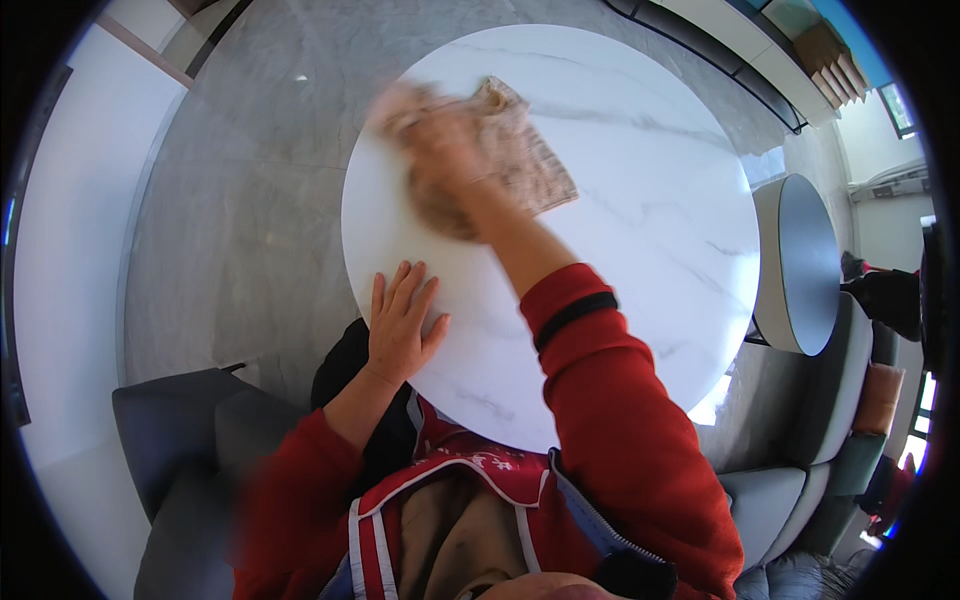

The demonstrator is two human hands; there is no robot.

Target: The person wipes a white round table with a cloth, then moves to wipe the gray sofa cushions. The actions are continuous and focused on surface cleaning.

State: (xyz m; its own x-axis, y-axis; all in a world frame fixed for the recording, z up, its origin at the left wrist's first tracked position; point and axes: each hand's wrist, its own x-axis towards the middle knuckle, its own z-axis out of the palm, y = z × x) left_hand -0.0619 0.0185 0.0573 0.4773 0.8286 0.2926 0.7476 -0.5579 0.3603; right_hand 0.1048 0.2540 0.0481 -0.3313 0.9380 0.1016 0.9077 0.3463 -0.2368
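A round white marble-patterned table top (630, 217) lies before me. Over its far left part is my right hand (446, 146), blurred by motion, on a brown patterned cloth (536, 161). The cloth lies partly spread to the right of the hand and partly bunched below it and to its left. My fingers are too blurred to make out singly, but they press on or clasp the cloth. Flat on the table's near left edge rests my left hand (405, 322), its fingers spread and nothing in it.
A smaller round table with a dark top (810, 262) stands close to the right edge. Grey sofas (757, 502) are at the lower right, with cushions on them. A dark grey seat (180, 420) is at the lower left. A long low cabinet (735, 45) stands at the upper right.
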